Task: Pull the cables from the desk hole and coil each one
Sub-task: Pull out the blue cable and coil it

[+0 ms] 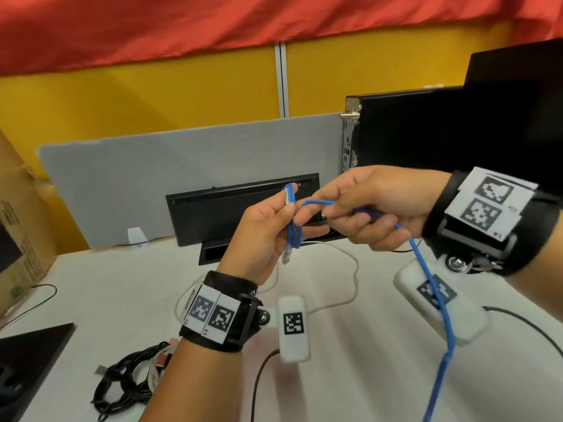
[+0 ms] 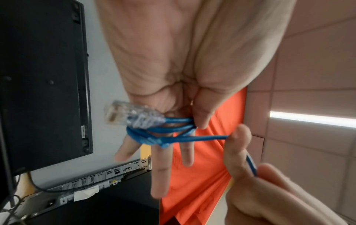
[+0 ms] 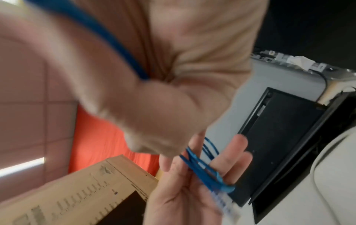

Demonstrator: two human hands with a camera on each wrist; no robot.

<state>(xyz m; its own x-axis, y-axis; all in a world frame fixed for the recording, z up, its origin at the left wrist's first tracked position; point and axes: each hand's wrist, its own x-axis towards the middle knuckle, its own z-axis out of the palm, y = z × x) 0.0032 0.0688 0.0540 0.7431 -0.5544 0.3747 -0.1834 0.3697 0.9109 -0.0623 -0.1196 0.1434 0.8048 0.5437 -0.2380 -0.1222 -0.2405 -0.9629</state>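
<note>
A blue network cable [image 1: 432, 287] is partly wound into a small coil [image 1: 293, 222] around the fingers of my left hand [image 1: 289, 210]. Its thumb pinches the loops. A clear plug [image 1: 286, 255] hangs below the coil. My right hand [image 1: 330, 210] pinches the free strand just right of the coil, and the cable runs through that hand and down off the bottom edge. The left wrist view shows the loops [image 2: 163, 127], the plug [image 2: 131, 115] and the right hand's fingers [image 2: 239, 143] on the strand. The right wrist view is blurred, with the coil [image 3: 204, 167] in the left palm.
The black desk hole [image 1: 213, 253] lies behind my hands with its lid [image 1: 231, 208] raised. A bundle of black cables [image 1: 128, 380] rests at the lower left. A white cable [image 1: 355, 278] loops over the desk. There is a cardboard box [image 1: 21, 226] at the left and a black computer [image 1: 426, 132] at the right.
</note>
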